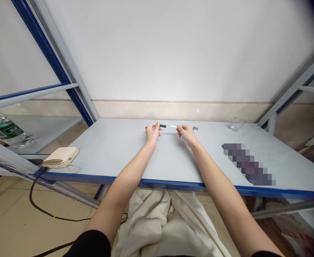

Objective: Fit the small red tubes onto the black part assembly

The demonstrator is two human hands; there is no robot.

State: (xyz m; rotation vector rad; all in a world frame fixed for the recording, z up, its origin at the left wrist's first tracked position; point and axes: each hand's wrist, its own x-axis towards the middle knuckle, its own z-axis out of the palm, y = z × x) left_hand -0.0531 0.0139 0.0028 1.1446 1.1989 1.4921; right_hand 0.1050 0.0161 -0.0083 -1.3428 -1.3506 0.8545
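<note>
My left hand (152,132) is closed around a slim black tube-like piece (162,126), whose end points to the right. Facing it across a small gap, my right hand (184,132) pinches a thin whitish or clear stick (172,126) that points left. Both hands are held over the middle of the grey tabletop (119,150). Just beyond my right hand lie several small dark, shiny pieces (195,128), too small to name.
A clear glass (236,124) stands at the back right. Nearer on the right lies a blurred-out dark flat object (248,166). At the left front corner sits a cream-coloured device (62,157) with a strap. A water bottle (7,130) lies beyond the left frame post (63,71).
</note>
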